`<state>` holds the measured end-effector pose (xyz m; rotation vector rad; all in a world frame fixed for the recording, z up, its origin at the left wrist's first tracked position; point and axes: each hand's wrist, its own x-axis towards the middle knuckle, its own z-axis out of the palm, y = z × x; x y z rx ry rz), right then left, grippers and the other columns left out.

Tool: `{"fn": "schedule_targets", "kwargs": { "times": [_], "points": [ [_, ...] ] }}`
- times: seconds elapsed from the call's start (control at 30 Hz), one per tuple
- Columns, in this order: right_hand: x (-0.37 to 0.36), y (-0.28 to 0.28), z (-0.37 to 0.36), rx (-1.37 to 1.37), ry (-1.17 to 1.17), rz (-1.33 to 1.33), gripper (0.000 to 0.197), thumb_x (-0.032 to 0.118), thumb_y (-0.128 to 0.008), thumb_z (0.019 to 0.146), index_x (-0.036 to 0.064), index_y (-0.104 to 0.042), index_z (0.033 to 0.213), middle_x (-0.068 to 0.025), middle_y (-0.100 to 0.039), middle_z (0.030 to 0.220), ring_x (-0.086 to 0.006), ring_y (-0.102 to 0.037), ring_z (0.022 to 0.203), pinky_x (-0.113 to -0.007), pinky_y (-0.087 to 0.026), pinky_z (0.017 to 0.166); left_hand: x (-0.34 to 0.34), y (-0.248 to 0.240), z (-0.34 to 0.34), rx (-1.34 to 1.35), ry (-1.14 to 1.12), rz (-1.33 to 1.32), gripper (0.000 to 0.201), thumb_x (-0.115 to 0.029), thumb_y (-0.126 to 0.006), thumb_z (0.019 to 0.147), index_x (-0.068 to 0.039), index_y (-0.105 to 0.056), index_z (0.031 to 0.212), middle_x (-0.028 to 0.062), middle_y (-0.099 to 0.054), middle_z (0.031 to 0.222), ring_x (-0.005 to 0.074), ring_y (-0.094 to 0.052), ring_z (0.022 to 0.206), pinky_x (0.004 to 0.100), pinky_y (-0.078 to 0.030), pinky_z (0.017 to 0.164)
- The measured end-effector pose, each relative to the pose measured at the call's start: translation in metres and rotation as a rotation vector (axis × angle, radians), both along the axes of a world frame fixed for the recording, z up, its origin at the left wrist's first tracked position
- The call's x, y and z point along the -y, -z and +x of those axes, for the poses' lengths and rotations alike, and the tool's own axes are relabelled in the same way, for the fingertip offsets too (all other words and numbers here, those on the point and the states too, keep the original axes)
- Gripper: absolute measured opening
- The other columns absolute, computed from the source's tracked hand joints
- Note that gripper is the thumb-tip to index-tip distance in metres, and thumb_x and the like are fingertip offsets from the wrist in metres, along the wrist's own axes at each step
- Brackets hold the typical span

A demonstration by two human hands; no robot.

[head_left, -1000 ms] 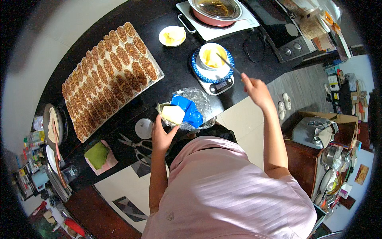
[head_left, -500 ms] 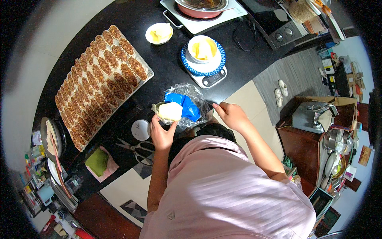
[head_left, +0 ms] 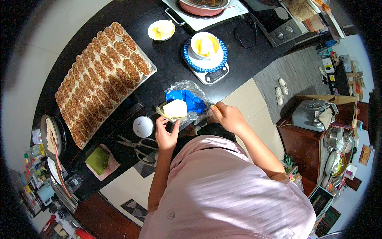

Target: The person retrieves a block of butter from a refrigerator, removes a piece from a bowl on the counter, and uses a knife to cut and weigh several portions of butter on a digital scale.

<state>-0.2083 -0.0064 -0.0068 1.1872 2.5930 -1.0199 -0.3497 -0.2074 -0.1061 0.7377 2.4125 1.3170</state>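
Observation:
A pale yellow block that looks like butter (head_left: 175,109) sits in its opened wrapper, on a blue and clear plastic wrapper (head_left: 192,101) at the counter's front edge. My left hand (head_left: 165,134) has its thumb and fingers closed on the near left side of the butter and its wrapping. At the right edge of the clear plastic, my right hand (head_left: 229,119) is closed with its fingertips pinched; the plastic appears to be between them. Beyond the wrapper, a white bowl (head_left: 204,45) with yellow pieces stands on a blue-rimmed plate (head_left: 213,65) on a kitchen scale (head_left: 215,75).
A tray (head_left: 152,71) of brown nutty oval pieces fills the left. Nearby are a small bowl (head_left: 160,36) of yellow pieces, a white round lid (head_left: 143,127), scissors (head_left: 142,149) and a green and pink cloth (head_left: 102,162). A pan (head_left: 203,8) stands on a white cooktop (head_left: 197,26).
The butter and its wrapper have shifted slightly right in the picture with my left hand. The whole view has moved a little; my right hand keeps its pinch.

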Motion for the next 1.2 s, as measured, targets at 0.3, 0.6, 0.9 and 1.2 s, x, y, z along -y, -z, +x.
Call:
{"fn": "schedule_targets", "kwargs": {
  "times": [0.3,0.6,0.9,1.2],
  "points": [
    [0.001,0.004,-0.001,0.041,-0.021,0.056,0.04,0.04,-0.049,0.095,0.0029,-0.064,0.096,-0.0238,-0.066,0.077,-0.042,-0.064,0.075,-0.05,-0.051,0.07,0.009,0.033,-0.004,0.229,-0.114,0.266,0.039,-0.014,-0.069,0.087,0.001,-0.049,0.117,0.0142,-0.061,0.106,0.0208,-0.059,0.098,0.0332,-0.046,0.086],
    [-0.002,0.005,0.001,0.041,-0.02,0.077,0.04,0.04,-0.049,0.095,0.0017,-0.063,0.095,-0.0237,-0.065,0.075,-0.042,-0.064,0.073,-0.05,-0.051,0.069,0.009,0.036,-0.011,0.454,-0.179,0.434,0.014,-0.008,-0.055,0.096,-0.002,-0.05,0.107,0.0031,-0.058,0.098,0.0107,-0.055,0.091,0.0255,-0.046,0.081],
    [0.002,0.002,0.0,0.051,-0.03,0.066,0.04,0.039,-0.049,0.095,0.0021,-0.065,0.094,-0.0236,-0.065,0.074,-0.0417,-0.064,0.072,-0.05,-0.051,0.068,0.016,0.037,-0.01,0.508,-0.211,0.513,0.013,-0.012,-0.052,0.097,-0.002,-0.051,0.106,0.0038,-0.057,0.1,0.0112,-0.056,0.09,0.029,-0.049,0.08],
    [0.019,-0.004,-0.014,0.098,-0.125,0.119,0.038,0.037,-0.045,0.098,0.0033,-0.062,0.09,-0.0234,-0.063,0.069,-0.0425,-0.063,0.067,-0.052,-0.05,0.063,0.008,0.038,-0.006,0.602,-0.213,0.524,0.013,-0.01,-0.056,0.096,-0.003,-0.052,0.106,0.0035,-0.058,0.097,0.0094,-0.055,0.088,0.0259,-0.047,0.079]
  ]
}}
